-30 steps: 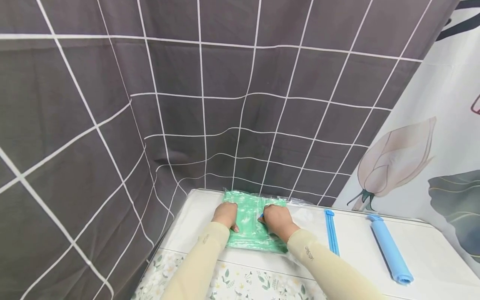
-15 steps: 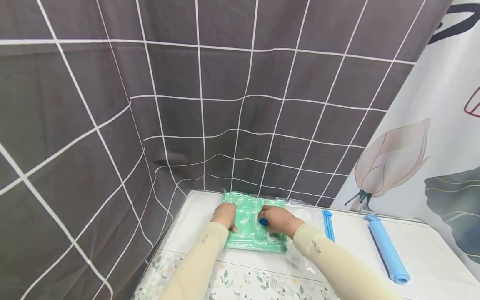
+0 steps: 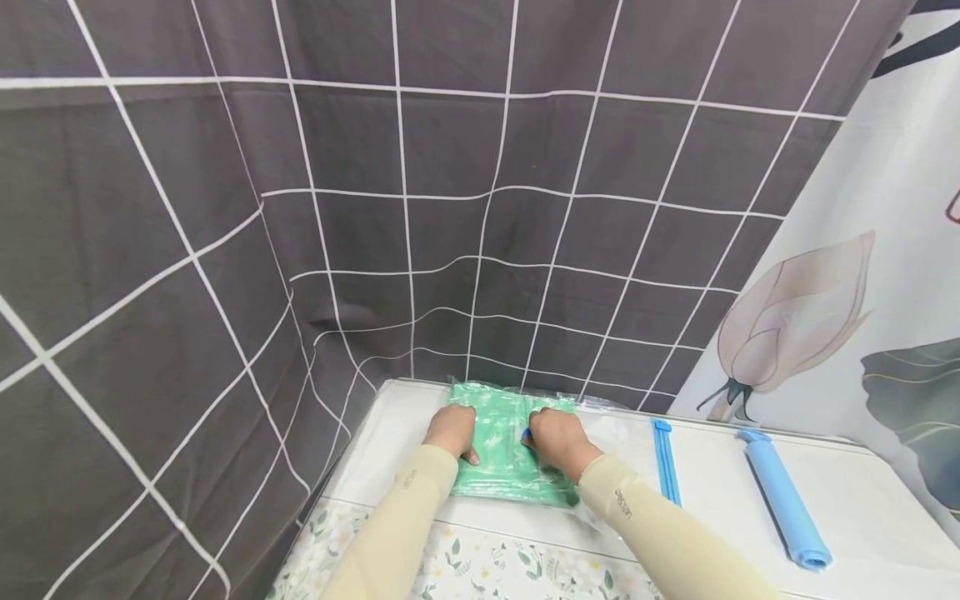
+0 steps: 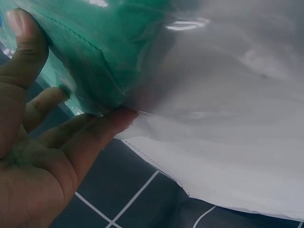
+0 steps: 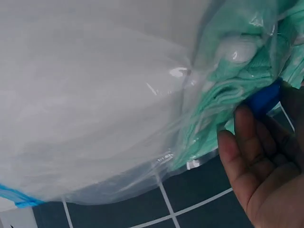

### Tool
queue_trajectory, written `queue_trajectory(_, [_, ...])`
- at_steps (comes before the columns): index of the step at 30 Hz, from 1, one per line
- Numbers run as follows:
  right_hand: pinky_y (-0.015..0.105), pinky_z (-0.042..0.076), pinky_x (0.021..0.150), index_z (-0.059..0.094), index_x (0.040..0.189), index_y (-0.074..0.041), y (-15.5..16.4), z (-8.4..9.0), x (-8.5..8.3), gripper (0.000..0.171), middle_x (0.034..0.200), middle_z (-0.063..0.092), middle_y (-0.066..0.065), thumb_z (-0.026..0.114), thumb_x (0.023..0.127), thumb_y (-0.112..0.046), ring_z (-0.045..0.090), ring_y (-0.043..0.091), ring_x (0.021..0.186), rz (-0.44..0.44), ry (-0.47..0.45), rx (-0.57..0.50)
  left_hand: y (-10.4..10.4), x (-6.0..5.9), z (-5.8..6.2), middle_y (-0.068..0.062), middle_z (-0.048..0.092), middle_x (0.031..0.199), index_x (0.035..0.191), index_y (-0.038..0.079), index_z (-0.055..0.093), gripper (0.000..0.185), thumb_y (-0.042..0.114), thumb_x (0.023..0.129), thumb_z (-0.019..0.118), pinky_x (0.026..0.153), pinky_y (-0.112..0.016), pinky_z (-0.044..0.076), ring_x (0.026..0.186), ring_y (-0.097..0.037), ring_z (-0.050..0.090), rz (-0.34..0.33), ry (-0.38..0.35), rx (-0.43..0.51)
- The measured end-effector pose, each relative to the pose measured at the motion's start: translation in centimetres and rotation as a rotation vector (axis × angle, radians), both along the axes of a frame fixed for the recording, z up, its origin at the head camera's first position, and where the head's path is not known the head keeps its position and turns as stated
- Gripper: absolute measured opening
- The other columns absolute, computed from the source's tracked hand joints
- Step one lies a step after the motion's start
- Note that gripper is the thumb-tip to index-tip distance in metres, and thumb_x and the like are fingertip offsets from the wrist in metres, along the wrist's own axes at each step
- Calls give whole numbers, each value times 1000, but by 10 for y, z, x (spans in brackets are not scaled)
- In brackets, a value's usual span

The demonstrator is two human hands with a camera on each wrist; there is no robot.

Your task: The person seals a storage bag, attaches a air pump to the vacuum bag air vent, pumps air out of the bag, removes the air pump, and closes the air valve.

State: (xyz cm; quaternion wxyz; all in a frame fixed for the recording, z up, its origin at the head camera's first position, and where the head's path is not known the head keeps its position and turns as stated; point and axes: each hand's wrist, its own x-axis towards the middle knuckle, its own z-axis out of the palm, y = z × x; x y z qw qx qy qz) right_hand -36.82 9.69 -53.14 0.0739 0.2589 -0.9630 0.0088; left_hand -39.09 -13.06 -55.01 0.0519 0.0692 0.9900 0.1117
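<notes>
A folded green cloth sealed in a clear plastic bag [image 3: 501,454] lies at the back of the white table [image 3: 750,467]. My left hand [image 3: 452,431] rests on the bag's left part; in the left wrist view its thumb [image 4: 26,45] lies against the green bundle [image 4: 99,52] and its fairly straight fingers [image 4: 95,133] touch the bag's edge. My right hand [image 3: 552,437] is on the bag's right part and pinches a small blue cap [image 3: 525,434] on the bag. The cap [image 5: 263,99] shows between the curled fingers [image 5: 242,142] in the right wrist view.
A thin blue sealing clip [image 3: 664,462] and a blue hand pump [image 3: 784,500] lie on the table to the right. A grey grid-patterned curtain [image 3: 450,208] hangs close behind and to the left. A floral cloth [image 3: 487,567] covers the near edge.
My right hand has shifted slightly on the blue cap, out to the left and back. The left hand has stayed on the bag.
</notes>
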Motion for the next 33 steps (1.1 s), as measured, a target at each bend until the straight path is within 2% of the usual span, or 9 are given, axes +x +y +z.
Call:
queue_trajectory(3, [51, 71, 67, 74, 92, -10, -3, 1, -4, 36, 84, 73, 6, 81, 106, -42, 75, 25, 75, -26, -12, 32, 0, 15, 20, -23, 83, 130, 133, -2, 78, 88, 35, 58, 103, 114, -53, 66, 122, -43, 79, 5, -2, 2])
queue_trajectory(10, [51, 73, 97, 79, 136, -18, 6, 16, 4, 43, 129, 77, 9, 93, 96, -22, 81, 32, 112, 144, -195, 62, 2, 22, 17, -24, 83, 130, 129, -3, 80, 83, 32, 57, 104, 113, -53, 66, 121, -44, 79, 7, 7, 20])
queue_trajectory(14, [46, 71, 101, 83, 126, -14, 14, 12, 2, 38, 125, 78, 8, 92, 91, -4, 81, 30, 110, 221, -202, 35, 8, 23, 18, -23, 83, 131, 130, -3, 79, 84, 33, 58, 104, 115, -51, 66, 122, -43, 79, 9, -8, 13])
queue_trajectory(15, [45, 71, 100, 83, 124, -13, 15, 10, 1, 36, 123, 78, 8, 91, 90, -2, 80, 28, 107, 224, -202, 25, 5, 17, 6, -21, 83, 131, 130, -2, 79, 86, 37, 58, 103, 114, -49, 66, 122, -40, 80, -5, 13, 4])
queue_trajectory(21, [46, 72, 94, 86, 115, -8, 17, 9, -3, 41, 112, 79, 9, 91, 76, 6, 78, 27, 99, 216, -185, -33, 6, 17, 6, -20, 84, 128, 131, 0, 80, 86, 38, 58, 103, 112, -50, 67, 120, -40, 80, -12, 25, -9])
queue_trajectory(22, [46, 72, 94, 86, 115, -7, 16, 11, -3, 43, 113, 80, 9, 92, 75, 7, 79, 27, 100, 215, -181, -36, 9, 23, 19, -21, 84, 128, 130, -1, 80, 84, 35, 59, 103, 112, -51, 67, 119, -42, 80, 3, 7, -7])
queue_trajectory(23, [47, 72, 95, 87, 116, -7, 16, 13, -3, 45, 113, 81, 10, 93, 73, 7, 79, 28, 101, 213, -178, -39, 9, 22, 19, -21, 84, 129, 132, -1, 79, 85, 35, 59, 103, 113, -51, 67, 120, -42, 80, 4, 11, -9])
queue_trajectory(29, [46, 71, 91, 86, 111, -2, 10, 23, -1, 27, 106, 83, 12, 92, 85, 6, 78, 27, 96, 204, -155, -32, 6, 22, 22, -21, 82, 134, 137, 0, 78, 91, 37, 57, 101, 117, -50, 65, 125, -40, 79, 11, 21, -20])
queue_trajectory(33, [47, 64, 69, 80, 96, -4, 12, -5, -23, 6, 89, 77, 6, 85, 97, -7, 65, 18, 77, 190, -114, -23, 5, 23, 24, -22, 83, 132, 134, -1, 79, 89, 35, 56, 102, 115, -51, 65, 123, -41, 80, 15, 19, -6])
